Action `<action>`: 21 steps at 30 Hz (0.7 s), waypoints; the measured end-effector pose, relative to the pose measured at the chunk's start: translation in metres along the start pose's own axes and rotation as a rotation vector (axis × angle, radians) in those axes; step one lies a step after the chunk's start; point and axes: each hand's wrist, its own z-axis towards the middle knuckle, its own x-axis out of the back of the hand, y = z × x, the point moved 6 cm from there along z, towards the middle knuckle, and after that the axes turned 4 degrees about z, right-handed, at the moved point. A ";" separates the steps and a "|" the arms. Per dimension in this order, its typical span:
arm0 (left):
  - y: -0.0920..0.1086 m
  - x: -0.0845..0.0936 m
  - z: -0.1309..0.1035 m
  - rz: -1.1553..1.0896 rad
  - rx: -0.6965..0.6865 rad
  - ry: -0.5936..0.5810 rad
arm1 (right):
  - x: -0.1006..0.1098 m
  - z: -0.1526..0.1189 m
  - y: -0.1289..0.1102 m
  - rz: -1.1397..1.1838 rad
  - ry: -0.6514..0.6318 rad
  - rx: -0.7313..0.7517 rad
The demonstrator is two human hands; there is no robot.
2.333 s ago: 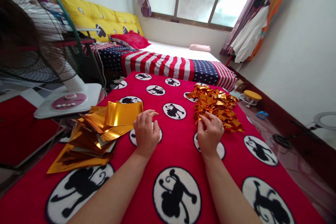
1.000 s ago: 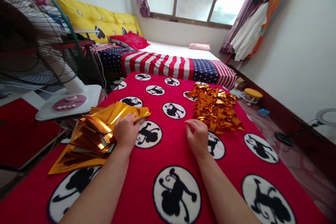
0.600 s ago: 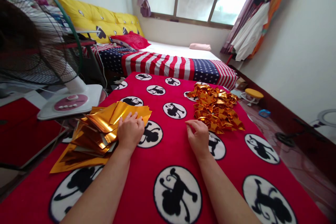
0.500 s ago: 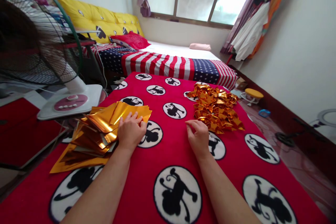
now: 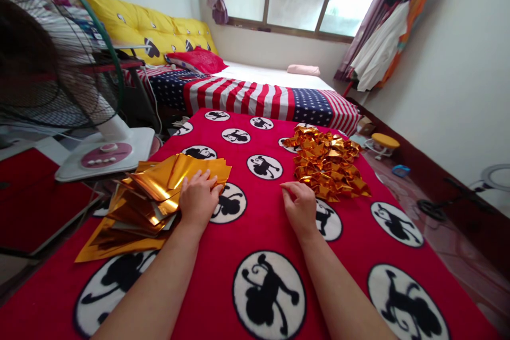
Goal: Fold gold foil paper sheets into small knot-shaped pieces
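My left hand (image 5: 198, 196) lies on the right end of a fanned, uneven stack of shiny gold foil paper sheets (image 5: 159, 180). Its fingers are stretched out over the top sheet, and the thumb sits near the sheets' edge. On the red cloth (image 5: 255, 212) printed with black monkeys in white circles rests my right hand (image 5: 298, 204), with loosely bent fingers, the thumb a little apart and nothing seen in it. Just beyond and to the right of this hand, several folded gold foil pieces (image 5: 329, 164) form a heap.
A fan (image 5: 105, 154) stands beside the table's left edge. Behind the table is a bed (image 5: 247, 93) with a flag-pattern cover, a red pillow (image 5: 201, 59) and a yellow cushion (image 5: 151, 26). To the right, a yellow-topped stool (image 5: 384, 141) stands on the floor.
The left hand's fingers shift very slightly on the top foil sheet. The right hand, the stack and the heap look the same.
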 end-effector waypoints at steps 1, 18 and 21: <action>0.000 0.001 0.000 -0.011 0.001 0.007 | 0.000 0.000 0.000 -0.001 0.002 0.001; 0.002 0.048 -0.010 -0.459 -0.107 0.593 | 0.003 0.000 -0.002 0.026 0.061 0.015; 0.015 0.058 -0.010 -0.713 -0.038 0.481 | 0.007 0.000 -0.006 0.095 0.111 0.030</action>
